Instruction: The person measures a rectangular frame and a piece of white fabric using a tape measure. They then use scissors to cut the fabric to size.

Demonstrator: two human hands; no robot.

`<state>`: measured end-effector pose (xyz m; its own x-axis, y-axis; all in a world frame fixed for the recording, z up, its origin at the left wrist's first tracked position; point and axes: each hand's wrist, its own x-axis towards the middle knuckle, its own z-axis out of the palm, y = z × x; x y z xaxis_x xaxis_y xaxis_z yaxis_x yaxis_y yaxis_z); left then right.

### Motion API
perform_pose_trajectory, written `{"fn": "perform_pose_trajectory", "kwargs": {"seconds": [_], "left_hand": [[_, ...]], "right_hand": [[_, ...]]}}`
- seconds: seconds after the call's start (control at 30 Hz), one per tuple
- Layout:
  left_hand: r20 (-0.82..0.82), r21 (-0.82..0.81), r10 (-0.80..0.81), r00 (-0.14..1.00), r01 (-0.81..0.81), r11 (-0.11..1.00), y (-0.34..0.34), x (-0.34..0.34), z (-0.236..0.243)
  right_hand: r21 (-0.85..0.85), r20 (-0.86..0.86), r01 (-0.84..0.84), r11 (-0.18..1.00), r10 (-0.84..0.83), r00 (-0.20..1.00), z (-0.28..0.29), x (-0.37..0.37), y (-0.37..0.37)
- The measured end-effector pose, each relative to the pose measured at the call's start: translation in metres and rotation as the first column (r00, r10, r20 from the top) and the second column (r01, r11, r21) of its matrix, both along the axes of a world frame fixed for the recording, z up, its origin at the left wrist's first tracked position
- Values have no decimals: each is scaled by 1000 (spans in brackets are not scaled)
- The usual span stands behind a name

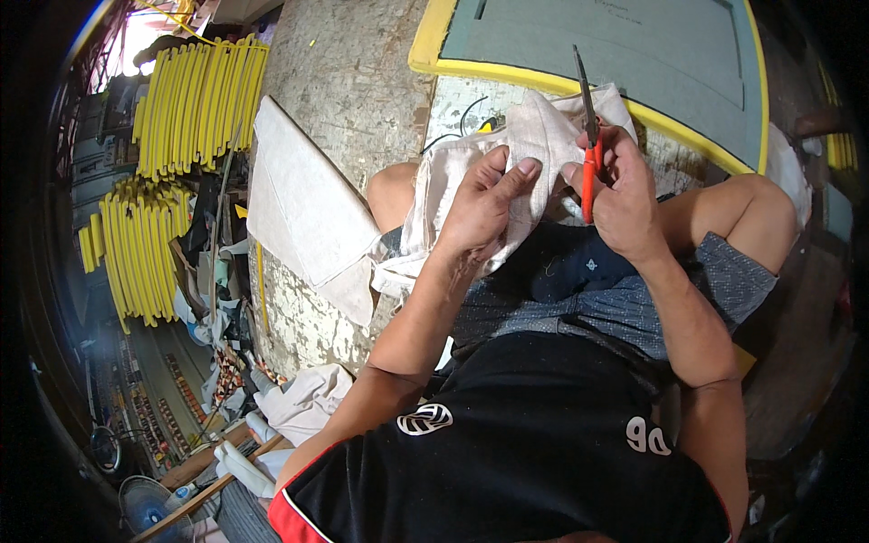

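A pale off-white cloth (534, 127) lies bunched across my lap, with stitched seams showing on it. My left hand (484, 204) pinches a fold of this cloth between thumb and fingers. In my right hand (620, 195) are scissors (588, 163) with orange-red handles; their dark blades point up and away from me and look closed. The right thumb and fingertips are close to the cloth's right edge; whether they touch it I cannot tell. More of the pale fabric (308, 199) spreads flat to the left, beyond my knee.
I sit on a worn, paint-flecked board (344, 72). A grey-green panel with a yellow border (597, 45) lies at the far right. Bundles of yellow strips (199, 109) hang at the left. A crumpled cloth (308, 403) and a small fan (145, 502) are at the lower left.
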<state>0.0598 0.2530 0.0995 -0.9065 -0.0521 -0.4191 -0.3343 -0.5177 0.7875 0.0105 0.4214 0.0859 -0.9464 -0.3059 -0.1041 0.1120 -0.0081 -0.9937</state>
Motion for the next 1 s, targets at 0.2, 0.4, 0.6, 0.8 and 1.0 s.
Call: {"fn": "perform_pose_trajectory", "kwargs": {"seconds": [0.2, 0.4, 0.6, 0.8, 1.0], "left_hand": [[-29, -223, -76, 997, 68, 973, -11, 1, -10], [54, -224, -169, 984, 177, 958, -19, -3, -4], [187, 3, -56, 981, 57, 998, -17, 4, -1], [135, 161, 31, 990, -53, 986, -12, 4, -8], [173, 189, 56, 983, -89, 978, -2, 1, 1]], "right_hand": [[12, -142, 65, 998, -63, 988, -15, 3, -3], [134, -237, 51, 990, -17, 971, -17, 7, -2], [167, -182, 34, 985, -4, 983, -14, 10, -5], [153, -137, 28, 988, -7, 991, -27, 8, -5], [30, 73, -21, 999, 19, 997, -17, 1, -5]]}}
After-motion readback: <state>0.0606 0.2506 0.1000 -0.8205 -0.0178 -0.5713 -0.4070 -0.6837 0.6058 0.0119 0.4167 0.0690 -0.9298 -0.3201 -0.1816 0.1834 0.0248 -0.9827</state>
